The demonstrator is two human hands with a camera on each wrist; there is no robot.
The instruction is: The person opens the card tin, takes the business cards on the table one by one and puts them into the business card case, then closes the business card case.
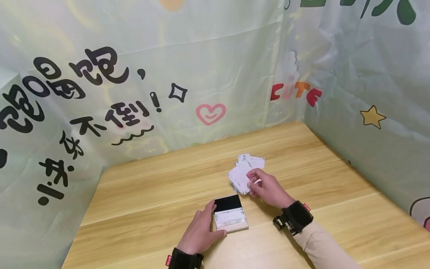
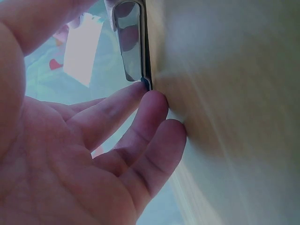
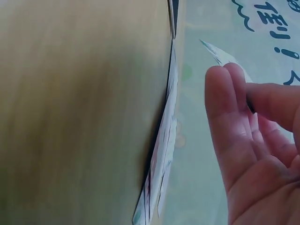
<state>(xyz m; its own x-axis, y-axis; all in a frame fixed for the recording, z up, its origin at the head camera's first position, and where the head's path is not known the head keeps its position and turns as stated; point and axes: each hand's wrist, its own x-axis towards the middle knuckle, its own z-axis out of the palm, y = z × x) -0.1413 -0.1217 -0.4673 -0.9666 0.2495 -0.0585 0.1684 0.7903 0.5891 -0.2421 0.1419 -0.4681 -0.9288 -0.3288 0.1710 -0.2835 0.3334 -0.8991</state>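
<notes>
My left hand [image 1: 199, 229] grips a flat card case [image 1: 231, 227] at its left side, thumb by the near edge and fingertips at the far corner. The case lies on the table with a black panel and a white printed card [image 1: 230, 216] showing; its metal side shines in the left wrist view. My right hand [image 1: 270, 188] pinches a white card [image 3: 220, 54] between thumb and fingers, above a loose fanned pile of cards [image 3: 161, 150]. That pile lies just beyond the case.
The wood-grain table [image 1: 151, 201] runs back to fabric walls on the left, back and right. Printed lettering, a pink heart [image 1: 211, 114] and a yellow star [image 1: 373, 117] decorate the fabric. Black bands are strapped round both wrists.
</notes>
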